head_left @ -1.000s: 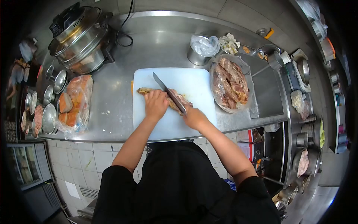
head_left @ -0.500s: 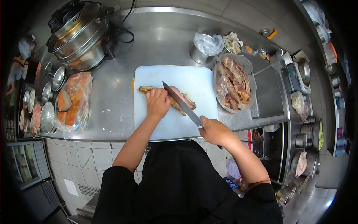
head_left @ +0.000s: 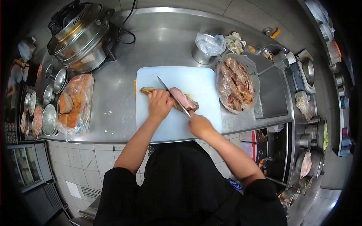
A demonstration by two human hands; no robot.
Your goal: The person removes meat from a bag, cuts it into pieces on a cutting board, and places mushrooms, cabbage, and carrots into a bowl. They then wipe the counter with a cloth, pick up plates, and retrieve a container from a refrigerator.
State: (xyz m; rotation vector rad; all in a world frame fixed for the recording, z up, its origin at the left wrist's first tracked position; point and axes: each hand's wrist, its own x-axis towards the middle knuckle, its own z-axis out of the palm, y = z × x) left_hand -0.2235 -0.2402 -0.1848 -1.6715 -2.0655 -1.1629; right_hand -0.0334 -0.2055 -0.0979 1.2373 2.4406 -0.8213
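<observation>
A white cutting board (head_left: pixel 173 130) lies on the steel counter, with a long piece of meat (head_left: pixel 184 98) across it. My left hand (head_left: pixel 159 103) presses down on the meat's browner left part (head_left: pixel 147 90), fingers close together. Closed round the handle of a long knife (head_left: pixel 174 97) is my right hand (head_left: pixel 200 124), near the board's lower right. The blade points up and left, between my left fingers and the pink cut face of the meat. Beside the board on the right, a clear bag (head_left: pixel 236 83) holds several browned meat pieces.
Bagged bread-like pieces (head_left: pixel 75 101) and metal bowls (head_left: pixel 49 119) are at the left. A large steel cooker (head_left: pixel 81 41) stands at the upper left. Behind the board are a metal pot (head_left: pixel 202 56) with a plastic bag and a bowl of scraps (head_left: pixel 235 42). A sink (head_left: pixel 273 94) lies right.
My right hand and the knife have moved left and a little up, and the blade has turned steeper. More of the pink meat shows right of the blade. My left hand stays in place.
</observation>
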